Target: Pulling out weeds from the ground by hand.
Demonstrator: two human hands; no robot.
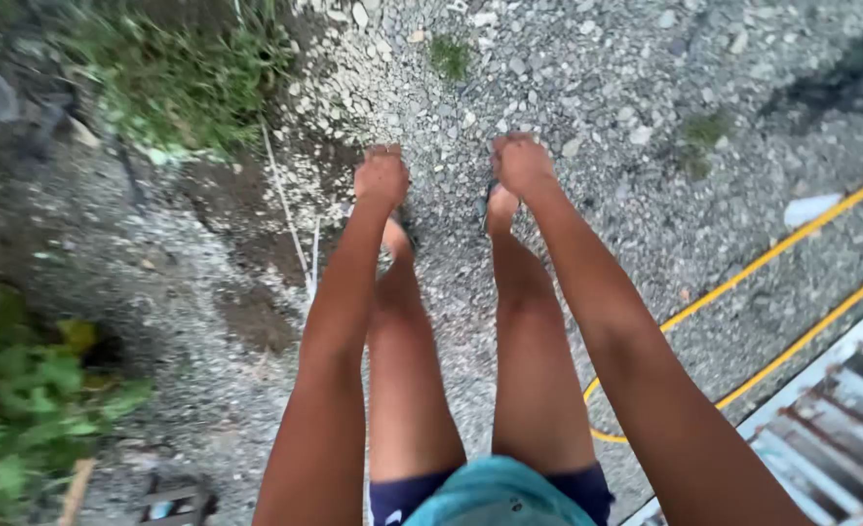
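We are standing on the gravel ground (597,88), both arms hanging straight down. Our left hand (382,175) and right hand (521,164) are curling into loose fists, gripping nothing. A yellow hose (782,248) is lying untouched, well apart, beside a metal grate (841,419).

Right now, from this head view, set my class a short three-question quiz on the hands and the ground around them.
1. True or false: the left hand holds a stone.
2. Which lies on the gravel on the person's right side? A) a yellow cord B) a red bucket C) a coiled chain
3. What grows at the upper left of the view?

Key
1. False: both the left hand and the right hand hang down with fingers curled, and nothing shows in either.
2. A: the yellow cord runs beside a metal grate.
3. Green weeds.
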